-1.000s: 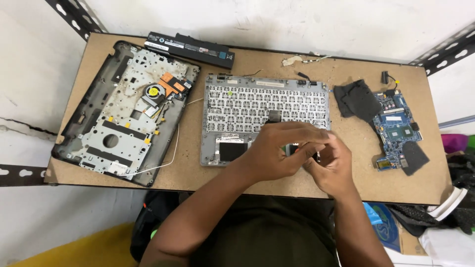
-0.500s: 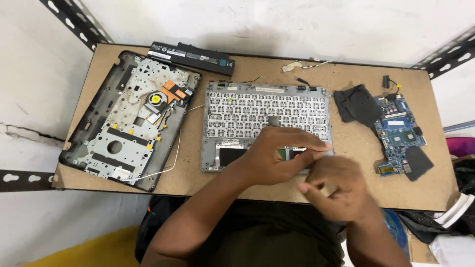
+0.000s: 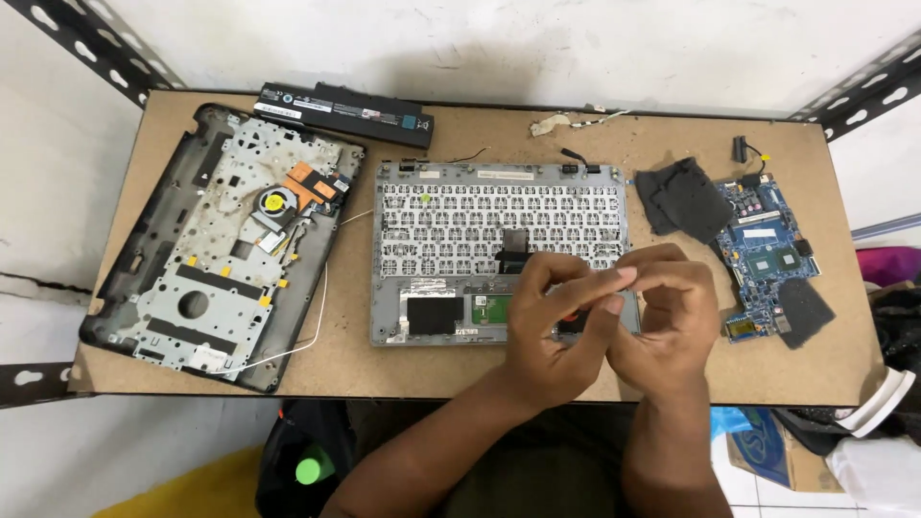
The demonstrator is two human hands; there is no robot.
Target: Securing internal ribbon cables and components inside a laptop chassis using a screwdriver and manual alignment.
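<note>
My left hand (image 3: 552, 321) and my right hand (image 3: 676, 312) meet above the lower right corner of a grey laptop palmrest with the keyboard's underside (image 3: 451, 225) facing up. Their fingertips are pinched together, and anything between them is too small to see. A black ribbon tab (image 3: 513, 251) sticks up from the keyboard just left of my left fingers. A small green board (image 3: 489, 309) and a black patch (image 3: 432, 315) sit on the palmrest near my left hand.
On the wooden table (image 3: 460, 374), a black laptop base with a fan and copper heat pipe (image 3: 225, 245) lies at the left. A black battery (image 3: 345, 113) rests at the back. A blue motherboard (image 3: 767, 254) and black pads (image 3: 686, 197) lie at the right.
My right hand has come back up from the table's front edge to meet my left hand. Both now sit slightly higher over the palmrest's right corner.
</note>
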